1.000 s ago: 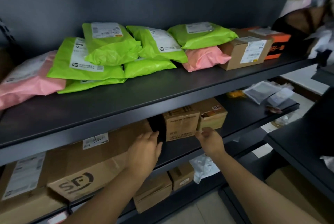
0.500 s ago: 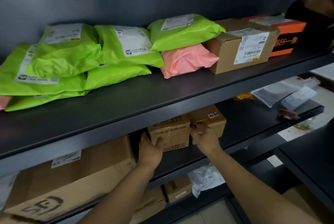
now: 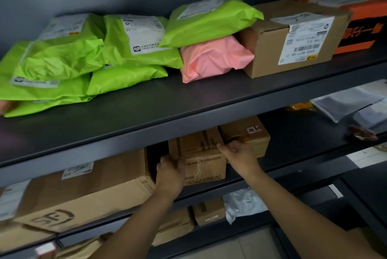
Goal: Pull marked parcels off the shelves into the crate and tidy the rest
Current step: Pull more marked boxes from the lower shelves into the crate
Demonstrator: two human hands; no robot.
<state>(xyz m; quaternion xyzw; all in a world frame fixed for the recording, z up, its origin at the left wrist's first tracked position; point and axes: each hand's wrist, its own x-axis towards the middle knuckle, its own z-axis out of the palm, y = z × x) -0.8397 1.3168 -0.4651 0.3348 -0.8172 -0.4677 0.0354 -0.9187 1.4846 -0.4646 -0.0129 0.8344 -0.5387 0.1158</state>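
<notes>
A small taped cardboard box [image 3: 201,154] stands on the middle shelf [image 3: 293,133] under the upper shelf's lip. My left hand [image 3: 169,173] grips its left front corner, thumb on the front face. My right hand [image 3: 240,154] holds its right upper edge, fingers curled between it and a second small brown box [image 3: 251,131] just behind to the right. A long SF-printed carton [image 3: 83,194] lies to the left on the same shelf.
The upper shelf [image 3: 188,99] carries several green mailers [image 3: 125,49], a pink mailer [image 3: 213,57], a labelled brown box [image 3: 293,37] and an orange box [image 3: 364,18]. Clear bags [image 3: 345,101] lie at the middle shelf's right end. More boxes [image 3: 207,210] and a white bag [image 3: 243,202] sit on the lower shelf.
Both hands moved from the shelf edge onto the small taped box and closed on its two sides. The view shifted rightward and closer.
</notes>
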